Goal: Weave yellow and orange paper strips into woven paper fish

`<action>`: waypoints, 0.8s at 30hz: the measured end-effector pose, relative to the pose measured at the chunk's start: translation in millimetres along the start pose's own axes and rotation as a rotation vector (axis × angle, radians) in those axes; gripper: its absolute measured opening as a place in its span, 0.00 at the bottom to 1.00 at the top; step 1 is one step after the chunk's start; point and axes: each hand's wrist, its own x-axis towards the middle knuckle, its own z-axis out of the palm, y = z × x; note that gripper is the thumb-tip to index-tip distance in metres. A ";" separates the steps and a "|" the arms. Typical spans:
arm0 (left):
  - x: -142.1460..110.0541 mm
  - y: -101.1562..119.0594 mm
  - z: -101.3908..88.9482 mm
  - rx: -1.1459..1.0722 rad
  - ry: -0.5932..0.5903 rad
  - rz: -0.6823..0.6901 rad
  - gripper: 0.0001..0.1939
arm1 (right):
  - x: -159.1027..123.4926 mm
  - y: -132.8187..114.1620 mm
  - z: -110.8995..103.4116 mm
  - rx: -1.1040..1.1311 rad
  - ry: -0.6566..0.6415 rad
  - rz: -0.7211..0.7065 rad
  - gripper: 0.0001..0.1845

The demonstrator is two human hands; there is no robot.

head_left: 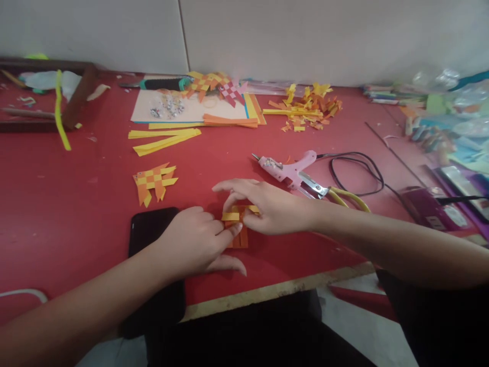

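Note:
A small weave of orange and yellow paper strips (237,240) lies on the red table near its front edge. My left hand (198,242) holds it down with a fingertip, other fingers curled and the thumb stretched out to the side. From above, my right hand (267,206) closes its thumb and a bent finger around the upper strips, its index finger reaching out to the left. My fingers cover part of the weave. A finished checkered paper fish (153,182) rests to the left, beyond a black phone (153,224) that lies partly under my left forearm.
Behind the hands lie a pink glue gun (286,171) with a black cord and yellow-handled pliers (340,196). Farther back are yellow strips (164,138), orange strips (230,121), paper sheets (191,116), and a pile of scraps (315,104). A brown tray (82,97) stands at left.

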 end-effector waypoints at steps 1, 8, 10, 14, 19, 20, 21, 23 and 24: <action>-0.1 -0.1 0.1 0.001 -0.007 -0.002 0.36 | -0.5 1.1 -2.0 0.013 -0.004 -0.025 0.32; 0.3 -0.6 1.1 -0.021 0.004 0.007 0.37 | -14.8 14.6 -12.1 -0.291 0.047 -0.300 0.11; 2.1 0.0 0.2 -0.022 0.009 0.006 0.38 | -21.2 18.2 -12.5 -0.405 0.079 -0.352 0.10; 6.0 0.7 -1.3 -0.021 0.042 -0.015 0.38 | -30.2 21.0 -12.1 -0.523 0.082 -0.411 0.13; 5.8 -0.3 0.3 -0.109 0.066 0.024 0.38 | -36.0 25.2 -9.6 -0.557 0.107 -0.444 0.11; 5.4 -0.3 0.7 -0.123 0.064 0.026 0.38 | -37.1 26.7 -9.0 -0.558 0.110 -0.447 0.10; 4.9 -0.3 1.1 -0.134 0.059 0.025 0.38 | -38.2 28.2 -8.5 -0.559 0.115 -0.448 0.10; 4.1 0.1 1.7 -0.147 0.049 0.023 0.38 | -40.3 30.6 -7.7 -0.559 0.128 -0.449 0.09; 3.8 0.4 2.0 -0.148 0.046 0.020 0.38 | -41.2 31.3 -7.3 -0.558 0.134 -0.446 0.09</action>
